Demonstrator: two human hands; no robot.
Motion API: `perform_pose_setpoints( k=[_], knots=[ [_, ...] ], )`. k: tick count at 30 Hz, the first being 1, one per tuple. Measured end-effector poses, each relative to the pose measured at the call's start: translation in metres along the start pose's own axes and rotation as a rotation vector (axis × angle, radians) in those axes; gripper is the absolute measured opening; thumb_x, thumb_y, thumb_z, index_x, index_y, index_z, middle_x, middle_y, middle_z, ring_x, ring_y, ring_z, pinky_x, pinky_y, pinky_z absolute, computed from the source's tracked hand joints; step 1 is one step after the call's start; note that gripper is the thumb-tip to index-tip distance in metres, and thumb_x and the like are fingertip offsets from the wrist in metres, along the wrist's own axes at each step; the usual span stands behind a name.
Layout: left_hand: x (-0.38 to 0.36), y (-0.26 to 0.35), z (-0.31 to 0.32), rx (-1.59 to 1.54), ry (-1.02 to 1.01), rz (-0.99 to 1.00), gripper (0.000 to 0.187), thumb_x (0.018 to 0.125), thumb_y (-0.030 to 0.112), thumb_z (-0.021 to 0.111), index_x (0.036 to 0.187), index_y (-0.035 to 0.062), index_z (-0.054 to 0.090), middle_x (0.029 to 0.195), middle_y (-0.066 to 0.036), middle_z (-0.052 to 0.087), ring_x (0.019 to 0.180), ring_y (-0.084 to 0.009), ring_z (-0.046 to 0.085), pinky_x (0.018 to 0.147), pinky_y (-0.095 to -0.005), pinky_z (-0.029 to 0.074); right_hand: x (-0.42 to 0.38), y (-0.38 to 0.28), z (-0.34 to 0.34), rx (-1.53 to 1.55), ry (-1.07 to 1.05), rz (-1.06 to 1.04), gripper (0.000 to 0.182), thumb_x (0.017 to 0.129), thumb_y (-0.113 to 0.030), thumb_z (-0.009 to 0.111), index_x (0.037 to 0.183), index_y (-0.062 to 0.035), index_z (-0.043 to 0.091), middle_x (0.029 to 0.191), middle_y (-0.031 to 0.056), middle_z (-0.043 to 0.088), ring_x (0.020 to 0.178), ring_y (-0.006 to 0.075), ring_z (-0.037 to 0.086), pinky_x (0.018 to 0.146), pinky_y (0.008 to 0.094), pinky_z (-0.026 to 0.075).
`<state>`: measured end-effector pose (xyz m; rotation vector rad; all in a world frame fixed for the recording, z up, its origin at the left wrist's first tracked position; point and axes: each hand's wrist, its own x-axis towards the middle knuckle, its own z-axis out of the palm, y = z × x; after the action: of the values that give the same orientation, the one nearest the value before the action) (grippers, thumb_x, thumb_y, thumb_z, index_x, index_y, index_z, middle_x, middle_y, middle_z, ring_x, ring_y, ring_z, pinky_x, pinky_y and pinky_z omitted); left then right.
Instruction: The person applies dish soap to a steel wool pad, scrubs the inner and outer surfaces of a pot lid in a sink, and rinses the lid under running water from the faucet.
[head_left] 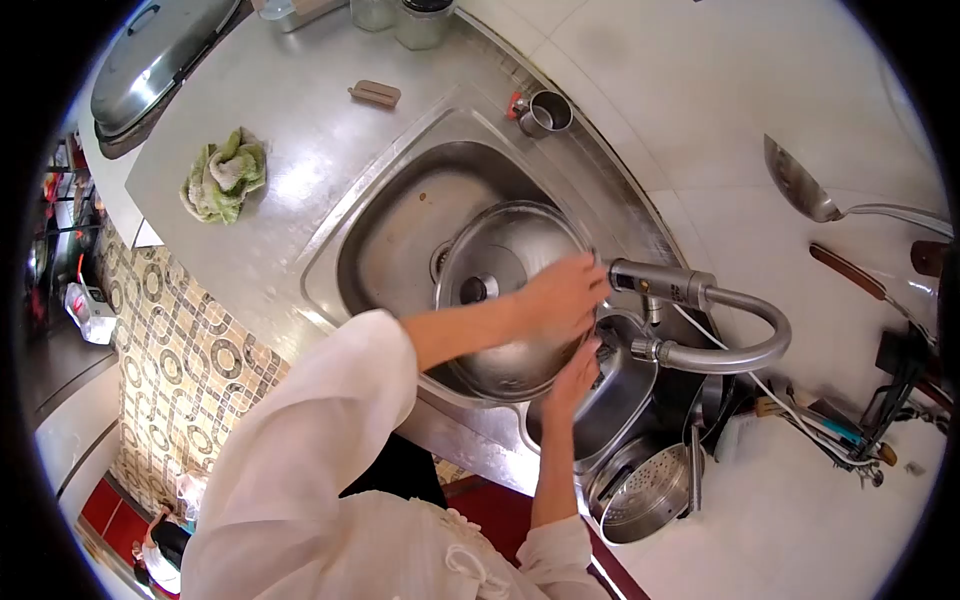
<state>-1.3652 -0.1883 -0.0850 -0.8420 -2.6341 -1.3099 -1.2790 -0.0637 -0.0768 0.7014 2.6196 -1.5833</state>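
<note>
We find the round lid (515, 235) at the right of the large sink (395, 215), left hand (560, 298) and right hand (574, 378) by its right rim; blur leaves each grip's closure undetermined. We advise steadying that rim, fingers clear of the faucet (770, 335).

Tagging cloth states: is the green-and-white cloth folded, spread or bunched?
Bunched: the cloth lies heaped on the steel counter, with raised creases and an uneven outline, neither flat nor neatly folded.

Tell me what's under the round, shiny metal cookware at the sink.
Part of a round metal drain shows beside the cookware; whatever lies directly beneath is covered.
</note>
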Motion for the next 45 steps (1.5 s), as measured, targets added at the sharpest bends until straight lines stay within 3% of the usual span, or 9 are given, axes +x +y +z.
perform_pose_setpoints(
  k=[5,11,16,21,27,31,34,40,45],
  knots=[
    [-0.036,0.012,0.012,-0.095,0.459,0.015,0.038,0.072,0.017,0.063,0.104,-0.0012,0.050,0.104,-0.018,0.051,0.098,-0.0345,0.050,0.082,-0.0440,0.043,0.033,0.005,0.020,0.121,0.046,-0.095,0.049,0.099,-0.035,0.036,0.084,0.0083,0.053,0.070,0.0107,0.051,0.062,0.0217,0.043,0.058,0.0355,0.038],
    [-0.012,-0.046,0.031,-0.179,0.382,-0.810,0.044,0.090,0.029,0.048,0.113,-0.0074,0.047,0.114,-0.027,0.049,0.105,-0.0442,0.048,0.091,-0.0496,0.038,0.008,0.017,0.005,-0.364,0.100,-0.267,0.049,0.099,-0.031,0.035,0.084,0.0111,0.054,0.069,0.0169,0.056,0.062,0.0217,0.045,0.060,0.0376,0.040],
    [-0.056,0.028,0.039,0.052,0.330,-0.197,0.055,0.089,0.025,0.046,0.124,-0.0164,0.036,0.132,-0.035,0.037,0.119,-0.0472,0.042,0.103,-0.0453,0.033,0.010,0.030,-0.003,-0.324,0.119,-0.239,0.048,0.098,-0.031,0.037,0.087,0.0115,0.057,0.069,0.0237,0.057,0.060,0.0312,0.047,0.061,0.0406,0.041],
    [-0.006,-0.039,0.054,-0.050,0.253,-0.611,0.057,0.085,0.023,0.049,0.128,-0.0133,0.036,0.136,-0.032,0.034,0.126,-0.0435,0.034,0.107,-0.0457,0.028,-0.002,0.017,-0.002,-0.372,0.121,-0.184,0.047,0.099,-0.030,0.037,0.083,0.0103,0.056,0.067,0.0219,0.056,0.058,0.0313,0.046,0.060,0.0406,0.041],
    [-0.018,-0.005,0.048,0.043,0.233,-0.033,0.050,0.087,0.023,0.045,0.121,-0.0133,0.044,0.130,-0.031,0.043,0.122,-0.0419,0.041,0.105,-0.0435,0.031,0.005,0.027,-0.004,-0.356,0.118,-0.279,0.048,0.099,-0.031,0.036,0.081,0.0094,0.055,0.063,0.0205,0.053,0.056,0.0304,0.044,0.056,0.0419,0.039],
    [0.010,-0.046,0.056,-0.180,0.229,-0.661,0.054,0.086,0.024,0.048,0.125,-0.0125,0.043,0.141,-0.028,0.030,0.130,-0.0411,0.031,0.107,-0.0428,0.028,0.000,0.018,-0.006,-0.387,0.126,-0.271,0.048,0.099,-0.030,0.037,0.083,0.0102,0.056,0.065,0.0223,0.054,0.056,0.0316,0.047,0.056,0.0427,0.040],
    [-0.027,0.018,0.045,-0.131,0.212,-0.135,0.053,0.084,0.022,0.049,0.123,-0.0141,0.043,0.137,-0.030,0.035,0.126,-0.0426,0.036,0.106,-0.0425,0.030,0.001,0.022,0.000,-0.192,0.103,-0.204,0.048,0.099,-0.030,0.037,0.084,0.0102,0.057,0.065,0.0223,0.055,0.057,0.0319,0.053,0.056,0.0434,0.041],
    [0.027,-0.064,0.026,-0.173,0.246,-0.532,0.046,0.080,0.021,0.051,0.116,-0.0072,0.051,0.131,-0.025,0.044,0.111,-0.0382,0.046,0.100,-0.0453,0.034,-0.009,0.033,-0.004,-0.331,0.109,-0.290,0.046,0.098,-0.031,0.040,0.083,0.0094,0.057,0.059,0.0187,0.050,0.051,0.0281,0.046,0.051,0.0408,0.038],
    [0.020,-0.050,-0.005,0.261,0.053,0.025,0.025,0.075,0.020,0.055,0.095,0.0054,0.058,0.092,-0.012,0.056,0.082,-0.0289,0.047,0.077,-0.0383,0.039,-0.009,0.042,-0.003,-0.282,0.070,-0.244,0.047,0.097,-0.033,0.041,0.084,0.0081,0.057,0.063,0.0178,0.050,0.058,0.0258,0.047,0.056,0.0392,0.039]
  ],
)
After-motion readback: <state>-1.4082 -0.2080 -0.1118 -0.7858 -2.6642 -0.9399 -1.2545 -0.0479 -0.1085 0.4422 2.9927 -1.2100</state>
